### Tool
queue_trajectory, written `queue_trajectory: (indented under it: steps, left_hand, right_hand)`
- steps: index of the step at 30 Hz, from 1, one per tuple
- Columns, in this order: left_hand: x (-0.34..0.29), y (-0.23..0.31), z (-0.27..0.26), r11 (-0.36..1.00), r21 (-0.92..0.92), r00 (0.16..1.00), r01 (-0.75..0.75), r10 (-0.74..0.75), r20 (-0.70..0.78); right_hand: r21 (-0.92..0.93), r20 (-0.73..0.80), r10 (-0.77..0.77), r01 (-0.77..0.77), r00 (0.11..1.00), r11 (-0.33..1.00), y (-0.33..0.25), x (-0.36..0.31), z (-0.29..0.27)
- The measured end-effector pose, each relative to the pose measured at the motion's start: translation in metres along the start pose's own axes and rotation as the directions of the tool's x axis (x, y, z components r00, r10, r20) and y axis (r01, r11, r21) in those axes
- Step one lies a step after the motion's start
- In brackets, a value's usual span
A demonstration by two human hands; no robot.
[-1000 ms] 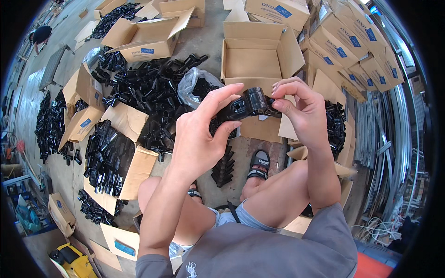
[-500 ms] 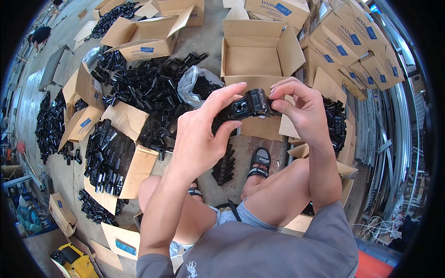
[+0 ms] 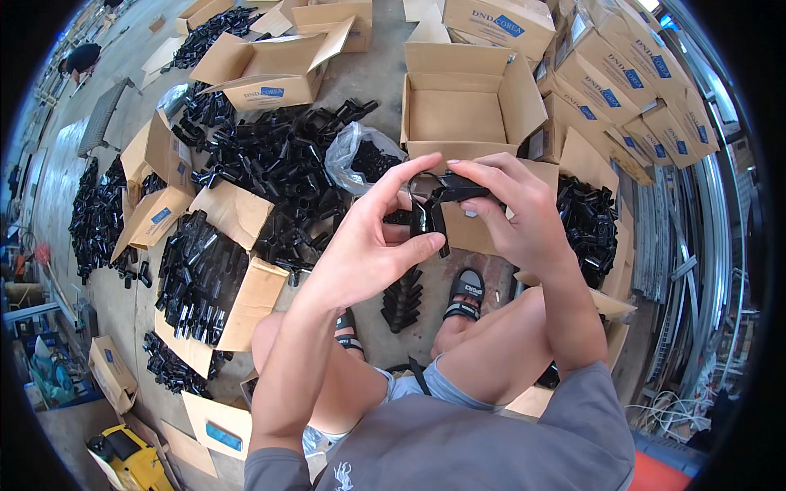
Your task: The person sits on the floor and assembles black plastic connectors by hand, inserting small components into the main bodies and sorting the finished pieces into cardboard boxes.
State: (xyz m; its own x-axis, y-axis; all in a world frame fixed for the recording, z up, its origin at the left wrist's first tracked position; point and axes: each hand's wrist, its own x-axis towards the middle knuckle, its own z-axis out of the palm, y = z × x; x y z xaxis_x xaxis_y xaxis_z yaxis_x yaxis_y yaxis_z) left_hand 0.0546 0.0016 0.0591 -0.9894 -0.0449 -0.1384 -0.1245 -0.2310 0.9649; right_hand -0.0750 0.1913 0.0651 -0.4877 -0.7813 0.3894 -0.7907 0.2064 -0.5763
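Your left grip (image 3: pixel 356 245) and right grip (image 3: pixel 520 204) both close on the glossy black pipe-clamp fitting (image 3: pixel 421 218) between them; probably stiff, light, slick, best held by its rims.

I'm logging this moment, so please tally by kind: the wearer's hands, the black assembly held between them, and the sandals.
Left hand and right hand: 2
Black assembly: 1
Left sandal and right sandal: 2
Total: 5
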Motion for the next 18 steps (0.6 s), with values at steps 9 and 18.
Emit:
queue_trajectory:
  steps: [9,18]
  left_hand:
    - [0.006,-0.011,-0.002,0.955,-0.273,0.993,0.119,-0.110,0.050]
    - [0.009,-0.013,-0.013,0.762,-0.645,0.998,-0.052,0.018,-0.060]
  right_hand:
    - [0.254,-0.161,0.119,-0.075,0.980,0.964,0.000,0.000,0.014]
    - [0.137,0.176,0.639,-0.661,0.749,0.737,0.117,0.016,0.115]
